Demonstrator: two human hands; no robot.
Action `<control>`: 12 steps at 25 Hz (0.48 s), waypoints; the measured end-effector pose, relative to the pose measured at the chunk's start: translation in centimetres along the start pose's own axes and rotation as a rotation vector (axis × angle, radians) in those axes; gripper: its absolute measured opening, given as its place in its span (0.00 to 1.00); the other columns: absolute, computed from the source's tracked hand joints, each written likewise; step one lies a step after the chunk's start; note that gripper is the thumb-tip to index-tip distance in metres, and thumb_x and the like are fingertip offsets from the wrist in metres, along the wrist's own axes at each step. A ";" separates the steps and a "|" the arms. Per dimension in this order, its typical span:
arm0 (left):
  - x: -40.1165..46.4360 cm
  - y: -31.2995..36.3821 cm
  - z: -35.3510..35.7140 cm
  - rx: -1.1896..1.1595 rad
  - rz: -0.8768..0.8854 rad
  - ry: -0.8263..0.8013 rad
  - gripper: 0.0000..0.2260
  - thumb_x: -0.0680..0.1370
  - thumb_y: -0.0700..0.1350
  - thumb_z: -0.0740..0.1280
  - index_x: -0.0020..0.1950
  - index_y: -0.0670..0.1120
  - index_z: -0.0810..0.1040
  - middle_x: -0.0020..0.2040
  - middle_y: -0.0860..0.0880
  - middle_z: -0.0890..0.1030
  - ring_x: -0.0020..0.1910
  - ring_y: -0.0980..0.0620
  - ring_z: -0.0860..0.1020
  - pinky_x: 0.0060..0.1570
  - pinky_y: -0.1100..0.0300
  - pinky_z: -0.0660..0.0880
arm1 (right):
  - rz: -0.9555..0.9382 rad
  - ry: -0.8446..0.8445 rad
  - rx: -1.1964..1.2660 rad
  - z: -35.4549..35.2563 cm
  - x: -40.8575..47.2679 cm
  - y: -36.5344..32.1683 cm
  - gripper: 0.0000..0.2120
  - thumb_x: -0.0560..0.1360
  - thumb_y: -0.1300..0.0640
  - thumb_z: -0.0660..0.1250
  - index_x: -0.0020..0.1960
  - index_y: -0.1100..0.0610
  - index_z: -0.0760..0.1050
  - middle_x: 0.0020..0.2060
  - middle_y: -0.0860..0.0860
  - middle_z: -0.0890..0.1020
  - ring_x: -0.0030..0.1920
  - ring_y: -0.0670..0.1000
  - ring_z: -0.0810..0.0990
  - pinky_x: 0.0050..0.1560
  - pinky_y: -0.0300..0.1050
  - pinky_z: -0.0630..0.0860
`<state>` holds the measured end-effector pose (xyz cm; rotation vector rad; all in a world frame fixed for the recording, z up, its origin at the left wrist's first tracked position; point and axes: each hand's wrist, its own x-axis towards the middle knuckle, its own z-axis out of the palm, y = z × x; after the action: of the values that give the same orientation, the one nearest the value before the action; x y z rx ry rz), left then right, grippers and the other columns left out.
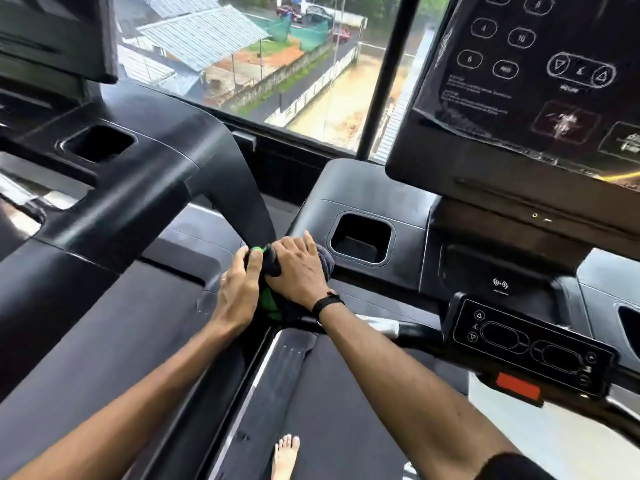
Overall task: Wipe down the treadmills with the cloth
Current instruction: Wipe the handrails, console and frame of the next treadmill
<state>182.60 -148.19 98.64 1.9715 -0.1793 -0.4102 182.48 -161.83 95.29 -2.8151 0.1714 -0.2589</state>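
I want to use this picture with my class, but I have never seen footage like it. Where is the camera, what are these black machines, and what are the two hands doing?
The one picture comes from a camera worn on a person's head, looking forward and down, so you see that person's own arms. The black machines are gym treadmills: the right treadmill has a cup recess, a button panel and a large console screen; a second, left treadmill stands beside it. Behind them is a window. Both hands work a dark cloth with green parts where the two machines meet: the left hand grips it, and the right hand lies over it, pressing down. A bare foot stands on the belt.
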 end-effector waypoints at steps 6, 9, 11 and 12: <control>4.2 2.5 3.4 0.029 0.103 -0.082 0.35 0.77 0.69 0.51 0.77 0.49 0.64 0.73 0.42 0.71 0.72 0.43 0.69 0.72 0.45 0.63 | 0.168 0.048 -0.112 -4.6 1.1 5.7 0.18 0.70 0.52 0.69 0.58 0.57 0.76 0.55 0.55 0.78 0.59 0.60 0.74 0.68 0.57 0.63; 4.9 3.4 5.3 0.011 0.162 -0.086 0.35 0.75 0.69 0.53 0.73 0.48 0.69 0.70 0.41 0.73 0.70 0.42 0.69 0.71 0.42 0.63 | 0.297 0.053 -0.119 -7.5 -0.8 9.6 0.17 0.67 0.53 0.71 0.54 0.58 0.76 0.49 0.57 0.79 0.53 0.62 0.77 0.57 0.56 0.71; 5.1 3.9 6.9 0.065 0.247 -0.078 0.28 0.77 0.62 0.59 0.70 0.46 0.72 0.69 0.42 0.74 0.71 0.43 0.68 0.73 0.44 0.61 | 0.258 0.068 -0.212 -8.7 -2.7 10.6 0.15 0.65 0.55 0.71 0.50 0.58 0.75 0.45 0.56 0.79 0.49 0.62 0.78 0.53 0.55 0.71; 4.9 4.2 7.6 0.104 0.295 -0.092 0.28 0.75 0.62 0.60 0.68 0.46 0.74 0.68 0.42 0.75 0.71 0.43 0.68 0.73 0.44 0.60 | 0.231 0.064 -0.266 -9.1 -3.7 10.7 0.15 0.65 0.56 0.71 0.50 0.57 0.75 0.44 0.56 0.79 0.48 0.61 0.77 0.53 0.55 0.71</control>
<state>184.64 -157.99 98.59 1.9895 -0.5517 -0.3032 176.14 -174.12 99.90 -3.0115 0.5817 -0.2921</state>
